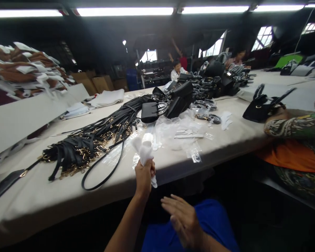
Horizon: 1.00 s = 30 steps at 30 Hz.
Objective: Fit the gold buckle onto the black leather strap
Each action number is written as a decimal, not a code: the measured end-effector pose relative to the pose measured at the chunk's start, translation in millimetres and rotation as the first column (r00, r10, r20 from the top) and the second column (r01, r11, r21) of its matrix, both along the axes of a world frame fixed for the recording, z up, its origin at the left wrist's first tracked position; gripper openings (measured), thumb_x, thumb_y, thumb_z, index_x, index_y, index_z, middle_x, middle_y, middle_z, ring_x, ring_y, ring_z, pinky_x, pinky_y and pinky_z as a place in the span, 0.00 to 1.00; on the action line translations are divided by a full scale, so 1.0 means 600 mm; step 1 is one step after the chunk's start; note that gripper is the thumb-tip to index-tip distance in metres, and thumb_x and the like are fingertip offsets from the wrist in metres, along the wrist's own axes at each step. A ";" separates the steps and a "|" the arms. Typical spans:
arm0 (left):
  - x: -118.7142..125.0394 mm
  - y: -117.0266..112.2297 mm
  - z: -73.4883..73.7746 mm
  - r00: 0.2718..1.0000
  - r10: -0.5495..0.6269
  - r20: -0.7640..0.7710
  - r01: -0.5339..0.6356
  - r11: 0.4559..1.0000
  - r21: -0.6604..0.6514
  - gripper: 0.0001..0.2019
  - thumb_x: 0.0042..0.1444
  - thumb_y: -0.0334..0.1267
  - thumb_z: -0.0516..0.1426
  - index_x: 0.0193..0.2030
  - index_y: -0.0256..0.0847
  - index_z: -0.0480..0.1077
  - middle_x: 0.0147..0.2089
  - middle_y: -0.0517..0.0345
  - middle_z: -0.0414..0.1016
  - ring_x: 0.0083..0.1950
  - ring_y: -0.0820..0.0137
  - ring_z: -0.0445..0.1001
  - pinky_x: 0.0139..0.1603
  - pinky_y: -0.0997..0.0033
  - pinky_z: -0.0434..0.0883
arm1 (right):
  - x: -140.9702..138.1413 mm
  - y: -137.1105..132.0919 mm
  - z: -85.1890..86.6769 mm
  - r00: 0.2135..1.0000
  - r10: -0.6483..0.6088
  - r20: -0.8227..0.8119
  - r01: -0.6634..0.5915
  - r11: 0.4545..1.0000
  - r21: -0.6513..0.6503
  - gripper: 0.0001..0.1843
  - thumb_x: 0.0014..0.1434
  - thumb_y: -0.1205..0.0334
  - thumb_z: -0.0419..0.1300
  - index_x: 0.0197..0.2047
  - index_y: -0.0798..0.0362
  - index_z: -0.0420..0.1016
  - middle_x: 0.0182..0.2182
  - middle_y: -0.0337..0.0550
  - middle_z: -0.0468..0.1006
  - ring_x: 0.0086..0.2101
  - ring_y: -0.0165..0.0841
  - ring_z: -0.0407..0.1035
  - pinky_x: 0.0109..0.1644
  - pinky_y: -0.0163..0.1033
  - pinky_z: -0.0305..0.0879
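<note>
In my left hand (144, 175) is a bunched, soft white sheet (145, 151), gripped near the table's front edge. Its upper part flares out above the fist and a narrow end pokes out below. I cannot tell whether it is paper, foam or cloth. My right hand (182, 220) is held over my blue-clad lap, fingers stretched out and holding nothing. Just beyond the white sheet lie clear plastic bags (170, 127). Left of it, a loose black strap (105, 187) curves toward the table edge from a pile of black straps with gold clasps (94, 140).
Black handbags (182, 89) are heaped at the table's middle and back. A folded white stack (109, 98) lies farther left. At right, a co-worker's patterned sleeve (291, 124) rests beside a black handbag (258, 108). Brown and white pieces (23, 70) are piled at far left.
</note>
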<state>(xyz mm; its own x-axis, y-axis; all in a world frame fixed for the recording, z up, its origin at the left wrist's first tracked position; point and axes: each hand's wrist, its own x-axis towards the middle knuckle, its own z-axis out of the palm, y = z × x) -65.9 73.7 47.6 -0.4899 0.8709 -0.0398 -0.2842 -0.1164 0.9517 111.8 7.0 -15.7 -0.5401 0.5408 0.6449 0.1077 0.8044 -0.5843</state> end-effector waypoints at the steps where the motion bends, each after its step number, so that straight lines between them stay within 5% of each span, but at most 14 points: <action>1: 0.001 -0.003 -0.001 0.996 -0.020 -0.088 0.021 1.000 0.006 0.12 0.48 0.41 0.61 0.37 0.37 0.69 0.19 0.68 0.62 0.17 0.79 0.54 0.19 0.78 0.51 | 0.008 0.018 0.033 0.994 -0.076 -0.073 0.077 0.997 0.011 0.22 0.68 0.63 0.44 0.60 0.50 0.68 0.53 0.51 0.75 0.54 0.44 0.69 0.59 0.56 0.66; 5: 0.025 -0.025 -0.017 0.866 -0.119 -0.485 0.141 0.990 0.008 0.09 0.55 0.41 0.57 0.28 0.39 0.67 0.21 0.64 0.64 0.22 0.75 0.60 0.26 0.74 0.59 | 0.018 0.104 0.172 0.961 -0.229 -0.156 0.243 0.967 0.074 0.24 0.70 0.57 0.44 0.65 0.52 0.62 0.64 0.50 0.61 0.63 0.46 0.55 0.66 0.57 0.54; 7: 0.034 -0.035 -0.016 0.795 -0.116 -0.595 0.160 0.987 0.021 0.10 0.56 0.42 0.57 0.26 0.40 0.66 0.21 0.63 0.65 0.24 0.73 0.62 0.28 0.73 0.61 | 0.005 0.134 0.204 0.979 -0.182 -0.089 0.191 0.976 0.106 0.30 0.69 0.49 0.45 0.69 0.54 0.53 0.69 0.50 0.48 0.67 0.46 0.44 0.69 0.57 0.47; 10: 0.025 -0.037 0.000 0.832 -0.034 -0.553 0.099 0.991 0.088 0.07 0.52 0.41 0.59 0.31 0.39 0.70 0.27 0.58 0.72 0.29 0.69 0.68 0.31 0.71 0.65 | -0.032 0.127 0.174 0.997 0.026 0.073 -0.034 0.994 0.103 0.35 0.69 0.47 0.46 0.72 0.54 0.41 0.70 0.50 0.45 0.68 0.42 0.40 0.70 0.53 0.44; 13: -0.004 -0.028 0.019 0.890 0.081 -0.449 -0.027 0.992 0.126 0.08 0.48 0.39 0.60 0.32 0.38 0.72 0.29 0.57 0.72 0.31 0.69 0.69 0.31 0.72 0.67 | -0.064 0.061 0.079 0.981 0.124 0.150 -0.123 0.992 -0.016 0.37 0.68 0.48 0.48 0.72 0.56 0.40 0.69 0.53 0.45 0.68 0.44 0.40 0.70 0.55 0.43; 15: -0.022 -0.020 0.030 0.933 0.104 -0.344 -0.077 0.993 0.092 0.09 0.48 0.40 0.61 0.32 0.37 0.71 0.23 0.62 0.66 0.23 0.74 0.64 0.23 0.76 0.61 | -0.070 0.014 0.007 0.938 0.262 0.227 -0.230 0.960 -0.158 0.34 0.67 0.47 0.51 0.71 0.49 0.48 0.67 0.49 0.56 0.66 0.46 0.47 0.69 0.57 0.45; 17: -0.028 -0.015 0.038 0.972 0.065 -0.226 -0.050 0.996 0.075 0.10 0.51 0.42 0.61 0.34 0.37 0.69 0.20 0.66 0.62 0.18 0.78 0.57 0.18 0.78 0.54 | -0.068 -0.011 -0.045 0.874 0.450 0.186 -0.397 0.880 -0.263 0.25 0.67 0.46 0.51 0.65 0.39 0.62 0.60 0.44 0.68 0.60 0.43 0.62 0.65 0.53 0.57; 18: -0.026 -0.013 0.040 0.984 0.027 -0.178 -0.012 0.996 0.084 0.11 0.53 0.43 0.60 0.36 0.37 0.69 0.20 0.67 0.62 0.17 0.79 0.55 0.18 0.78 0.52 | -0.064 -0.012 -0.058 0.899 0.421 0.121 -0.364 0.872 -0.327 0.23 0.66 0.46 0.54 0.62 0.40 0.66 0.58 0.44 0.71 0.57 0.43 0.66 0.63 0.52 0.61; 20: -0.014 -0.012 0.041 0.995 -0.059 -0.080 0.069 0.989 0.129 0.12 0.54 0.45 0.61 0.35 0.37 0.68 0.22 0.66 0.64 0.18 0.80 0.57 0.19 0.79 0.54 | -0.056 0.007 -0.054 0.981 0.192 -0.022 -0.178 0.851 -0.494 0.22 0.63 0.48 0.59 0.58 0.44 0.71 0.56 0.48 0.74 0.55 0.45 0.68 0.61 0.52 0.63; 22: 0.003 -0.015 0.036 0.993 -0.117 0.029 0.110 0.978 0.180 0.12 0.54 0.45 0.62 0.34 0.37 0.69 0.26 0.63 0.68 0.24 0.78 0.64 0.26 0.78 0.63 | -0.047 0.042 -0.021 0.981 -0.038 -0.189 -0.099 0.743 -0.662 0.25 0.61 0.49 0.62 0.59 0.46 0.70 0.56 0.50 0.72 0.55 0.45 0.67 0.61 0.53 0.63; 25: 0.031 -0.022 0.022 0.983 -0.148 0.109 0.122 0.968 0.219 0.12 0.55 0.46 0.61 0.36 0.38 0.72 0.41 0.55 0.75 0.41 0.71 0.73 0.45 0.71 0.69 | -0.039 0.085 0.040 0.863 -0.039 -0.503 -0.411 0.524 -0.746 0.38 0.53 0.45 0.69 0.63 0.45 0.63 0.59 0.50 0.67 0.55 0.46 0.66 0.58 0.53 0.65; 27: 0.044 -0.027 0.014 0.993 -0.120 0.019 0.112 0.968 0.222 0.13 0.57 0.48 0.60 0.37 0.39 0.73 0.52 0.52 0.73 0.51 0.66 0.72 0.53 0.66 0.67 | -0.040 0.093 0.063 0.782 0.013 -0.623 -0.581 0.376 -0.722 0.37 0.52 0.46 0.70 0.61 0.48 0.65 0.57 0.50 0.70 0.54 0.45 0.67 0.57 0.51 0.66; 30: 0.056 -0.037 0.007 0.958 -0.080 -0.274 0.131 0.976 0.175 0.13 0.57 0.49 0.59 0.35 0.40 0.72 0.52 0.52 0.73 0.54 0.62 0.70 0.59 0.63 0.63 | -0.051 0.082 0.062 0.771 -0.044 -0.635 -0.591 0.324 -0.739 0.25 0.59 0.51 0.66 0.56 0.52 0.71 0.47 0.46 0.75 0.48 0.39 0.70 0.55 0.46 0.66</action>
